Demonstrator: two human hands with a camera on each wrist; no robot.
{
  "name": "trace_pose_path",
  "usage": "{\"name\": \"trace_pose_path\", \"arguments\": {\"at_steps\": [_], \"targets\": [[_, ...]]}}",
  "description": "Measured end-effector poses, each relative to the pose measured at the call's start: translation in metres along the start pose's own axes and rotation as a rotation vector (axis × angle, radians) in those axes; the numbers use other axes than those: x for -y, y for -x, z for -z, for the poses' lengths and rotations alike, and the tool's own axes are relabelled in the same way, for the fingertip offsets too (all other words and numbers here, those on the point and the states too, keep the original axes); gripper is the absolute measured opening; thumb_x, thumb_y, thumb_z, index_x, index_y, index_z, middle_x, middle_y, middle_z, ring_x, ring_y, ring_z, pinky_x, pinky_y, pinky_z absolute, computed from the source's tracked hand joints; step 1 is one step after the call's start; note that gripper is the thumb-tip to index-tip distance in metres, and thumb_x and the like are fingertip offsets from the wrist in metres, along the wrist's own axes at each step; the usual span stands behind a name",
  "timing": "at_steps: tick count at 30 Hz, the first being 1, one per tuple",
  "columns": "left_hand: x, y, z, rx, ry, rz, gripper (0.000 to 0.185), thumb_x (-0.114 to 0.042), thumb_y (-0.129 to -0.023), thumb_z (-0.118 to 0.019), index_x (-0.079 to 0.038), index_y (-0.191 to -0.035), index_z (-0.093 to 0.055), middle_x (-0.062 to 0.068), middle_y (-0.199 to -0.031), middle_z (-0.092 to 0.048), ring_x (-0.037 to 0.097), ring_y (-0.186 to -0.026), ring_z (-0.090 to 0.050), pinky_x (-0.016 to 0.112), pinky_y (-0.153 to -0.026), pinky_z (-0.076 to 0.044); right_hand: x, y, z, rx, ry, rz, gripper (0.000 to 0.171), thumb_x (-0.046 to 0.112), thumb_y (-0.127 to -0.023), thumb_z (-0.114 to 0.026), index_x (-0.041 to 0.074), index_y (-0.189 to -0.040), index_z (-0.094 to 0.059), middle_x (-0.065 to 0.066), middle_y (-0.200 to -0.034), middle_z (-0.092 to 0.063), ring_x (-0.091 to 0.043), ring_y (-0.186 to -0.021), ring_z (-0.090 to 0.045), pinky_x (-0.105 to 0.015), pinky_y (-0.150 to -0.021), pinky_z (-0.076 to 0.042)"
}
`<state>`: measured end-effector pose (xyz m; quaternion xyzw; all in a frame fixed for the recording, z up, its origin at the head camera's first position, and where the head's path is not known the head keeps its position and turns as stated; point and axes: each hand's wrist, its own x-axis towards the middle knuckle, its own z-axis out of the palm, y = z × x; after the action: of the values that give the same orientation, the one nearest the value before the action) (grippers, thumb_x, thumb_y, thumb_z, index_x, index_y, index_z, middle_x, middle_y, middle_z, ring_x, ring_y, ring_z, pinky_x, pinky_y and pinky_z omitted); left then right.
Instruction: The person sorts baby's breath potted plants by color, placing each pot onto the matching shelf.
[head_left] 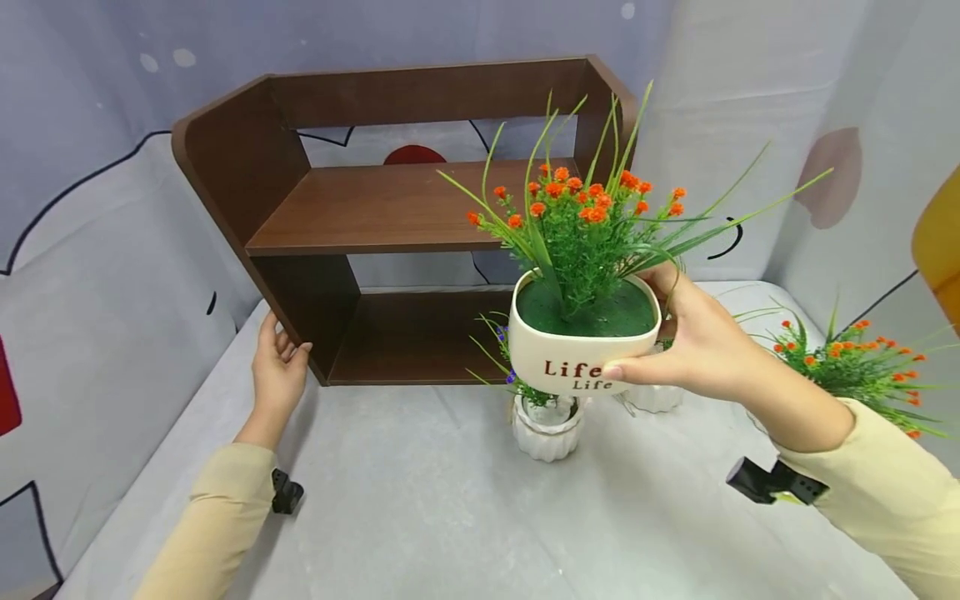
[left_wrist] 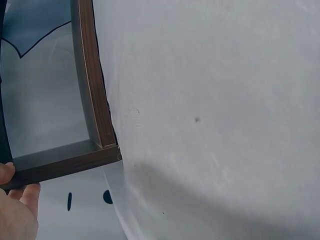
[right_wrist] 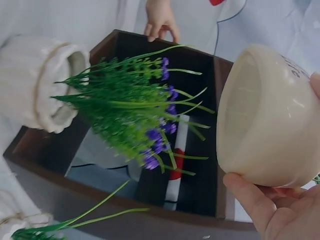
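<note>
Both hands are engaged: the left hand (head_left: 279, 379) pinches the lower front edge of the brown shelf (head_left: 217, 158) at its left side panel, thumb to the inside and fingertips outside, while the right hand (head_left: 697, 350) grasps a cream pot (head_left: 536, 354) from its right side, thumb across the front. That pot, lettered "Life", is held up in front of the shelf's right half, its orange flowers (head_left: 592, 196) and long blades overlapping the middle board in the head view. Below it, just in front of the shelf, stands a ribbed white pot (head_left: 547, 437) with purple flowers (right_wrist: 152, 145); a second white pot (head_left: 658, 400) is partly hidden, near the shelf's right front, and another orange-flowered plant (head_left: 862, 358) sits well to the shelf's right. With one hand on one side of a smooth-looking wall, the cream pot could tip or slide if the thumb loosened. Lowering it here would probably crush the purple flowers, and any move towards the shelf could snag the spreading blades on the middle board or right panel. A tug by the other hand might also shift the shelf.
</note>
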<state>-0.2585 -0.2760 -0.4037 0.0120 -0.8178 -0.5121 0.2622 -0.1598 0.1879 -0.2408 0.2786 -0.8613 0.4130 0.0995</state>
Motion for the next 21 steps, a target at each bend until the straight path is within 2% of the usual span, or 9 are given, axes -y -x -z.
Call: {"name": "trace_pose_path", "arguments": {"at_steps": [8, 13, 17, 21], "targets": [[0.001, -0.001, -0.003, -0.003, 0.024, 0.004, 0.063, 0.014, -0.089, -0.051, -0.009, -0.145, -0.033, 0.025, -0.133, -0.053, 0.036, -0.12, -0.051, 0.01, -0.091, -0.047, 0.021, -0.022, -0.008, 0.018, -0.024, -0.057, 0.073, 0.013, -0.065, -0.086, 0.01, -0.126, -0.045, -0.006, -0.119, -0.058, -0.012, -0.096, -0.053, -0.026, -0.071, -0.054], [0.001, -0.001, -0.007, -0.008, 0.01, 0.015, 0.059, 0.013, -0.089, -0.052, -0.006, -0.143, -0.035, 0.026, -0.133, -0.053, 0.036, -0.121, -0.051, 0.021, -0.098, -0.047, 0.028, -0.038, -0.014, 0.033, -0.082, -0.071, 0.076, 0.011, -0.066, -0.085, 0.01, -0.129, -0.042, -0.008, -0.123, -0.056, -0.017, -0.1, -0.055, -0.031, -0.077, -0.057], [0.002, -0.002, -0.011, -0.007, 0.001, 0.007, 0.059, 0.013, -0.089, -0.052, -0.006, -0.143, -0.035, 0.026, -0.133, -0.053, 0.036, -0.121, -0.051, 0.028, -0.1, -0.047, 0.03, -0.052, -0.016, 0.027, -0.129, -0.078, 0.077, 0.005, -0.067, -0.084, 0.006, -0.13, -0.039, -0.011, -0.122, -0.056, -0.022, -0.096, -0.061, -0.027, -0.074, -0.058], [0.002, -0.004, -0.013, -0.006, -0.002, -0.008, 0.059, 0.014, -0.089, -0.052, -0.006, -0.143, -0.036, 0.026, -0.131, -0.054, 0.036, -0.119, -0.052, 0.017, -0.096, -0.048, 0.031, -0.068, -0.016, -0.007, -0.127, -0.078, 0.075, 0.005, -0.067, -0.084, 0.004, -0.127, -0.039, -0.012, -0.122, -0.058, -0.022, -0.097, -0.062, -0.023, -0.075, -0.057]]}}
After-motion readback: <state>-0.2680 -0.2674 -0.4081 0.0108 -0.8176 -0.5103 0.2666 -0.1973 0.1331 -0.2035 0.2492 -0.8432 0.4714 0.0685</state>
